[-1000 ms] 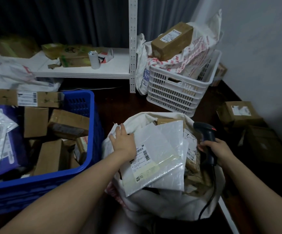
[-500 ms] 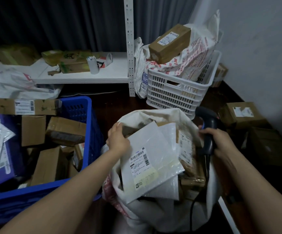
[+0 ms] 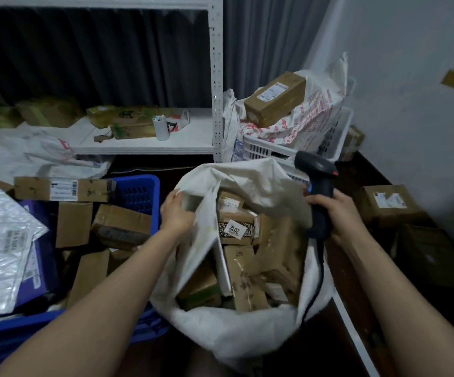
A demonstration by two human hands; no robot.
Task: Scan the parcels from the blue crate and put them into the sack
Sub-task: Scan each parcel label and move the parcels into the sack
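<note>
Head view: the left hand (image 3: 178,213) is curled round the top edge of a white mailer (image 3: 202,248), thumb and fingers clamped on it. The mailer stands on edge, tilted and motion-blurred, inside the left part of the sack's mouth. The sack (image 3: 247,330) is white, open and sits between the two forearms, packed with brown cardboard boxes (image 3: 242,278); one of them carries a label reading 2012. The right hand (image 3: 338,213) is wrapped tight round the handle of a black scanner (image 3: 318,186), held upright at the sack's right rim, its cord (image 3: 321,268) hanging down against the sack.

Just left of the sack, touching it, stands the blue crate (image 3: 138,191), holding more boxes (image 3: 122,224) and a silver padded mailer (image 3: 0,246). Behind are a white shelf (image 3: 149,144) and a white basket (image 3: 263,152) with a long box (image 3: 274,97) on top. Another box (image 3: 386,204) lies on the floor to the right.
</note>
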